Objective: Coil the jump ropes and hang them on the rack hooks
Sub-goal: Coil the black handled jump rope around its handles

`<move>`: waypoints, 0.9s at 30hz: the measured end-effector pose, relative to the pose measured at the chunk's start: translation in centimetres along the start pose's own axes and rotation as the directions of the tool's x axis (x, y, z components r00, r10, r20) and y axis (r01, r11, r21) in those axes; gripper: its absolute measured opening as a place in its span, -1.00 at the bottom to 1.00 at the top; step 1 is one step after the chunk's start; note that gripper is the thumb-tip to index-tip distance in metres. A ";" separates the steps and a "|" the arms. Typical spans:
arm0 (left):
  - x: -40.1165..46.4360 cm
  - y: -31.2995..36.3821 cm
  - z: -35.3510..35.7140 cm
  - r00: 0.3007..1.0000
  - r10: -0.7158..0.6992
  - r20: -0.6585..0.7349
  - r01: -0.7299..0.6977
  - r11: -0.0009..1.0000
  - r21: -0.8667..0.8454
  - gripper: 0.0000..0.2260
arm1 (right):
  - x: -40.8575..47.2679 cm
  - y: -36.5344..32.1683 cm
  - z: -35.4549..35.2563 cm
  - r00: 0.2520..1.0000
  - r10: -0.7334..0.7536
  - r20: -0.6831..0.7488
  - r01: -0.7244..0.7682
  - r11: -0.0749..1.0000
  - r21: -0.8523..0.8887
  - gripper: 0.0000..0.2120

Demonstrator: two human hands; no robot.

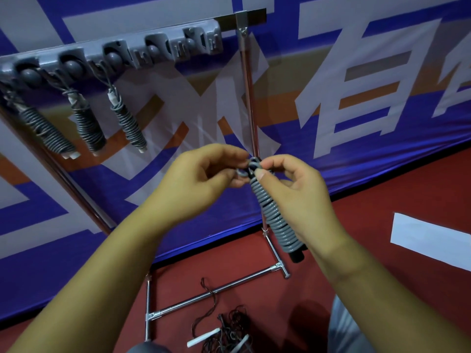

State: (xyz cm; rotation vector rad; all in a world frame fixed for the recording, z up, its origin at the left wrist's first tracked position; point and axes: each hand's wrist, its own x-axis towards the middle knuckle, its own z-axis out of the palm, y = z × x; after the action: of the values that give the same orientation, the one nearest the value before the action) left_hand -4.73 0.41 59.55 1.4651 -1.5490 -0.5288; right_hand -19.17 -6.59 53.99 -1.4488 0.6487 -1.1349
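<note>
Both hands work the top end of a coiled jump rope at frame centre

The grey coiled rope (274,215) slants from upper left to lower right, black handle end lowest; the left hand (201,182) and right hand (293,189) pinch its top loop. Three coiled ropes (86,123) hang on the hook rack (114,50) at upper left; loose ropes (224,332) lie on the red floor (382,225) at the bottom

We hold both bare arms out — left hand (204,179) and right hand (293,189) meet, fingers curled and pinching.
</note>
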 end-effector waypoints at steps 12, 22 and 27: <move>-0.5 -0.5 0.8 0.991 0.073 -0.112 -0.072 0.997 0.015 -0.88 | -0.4 -0.2 -0.1 0.997 0.052 0.051 -0.056 0.995 0.082 -0.87; -0.3 -1.8 0.7 0.944 0.329 0.032 -0.307 0.834 0.458 -0.80 | -0.6 -0.4 -0.1 0.979 0.168 0.113 -0.185 0.969 0.165 -0.91; -0.7 -1.9 0.9 0.927 0.360 0.104 -0.364 0.801 0.476 -0.81 | -0.3 0.0 0.5 0.993 0.112 0.041 -0.116 0.986 0.118 -0.86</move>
State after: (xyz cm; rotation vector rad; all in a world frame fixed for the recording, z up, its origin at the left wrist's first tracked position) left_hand -4.53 0.41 57.38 1.4646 -2.0103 0.1016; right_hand -18.84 -6.10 53.91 -1.3102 0.6208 -1.0401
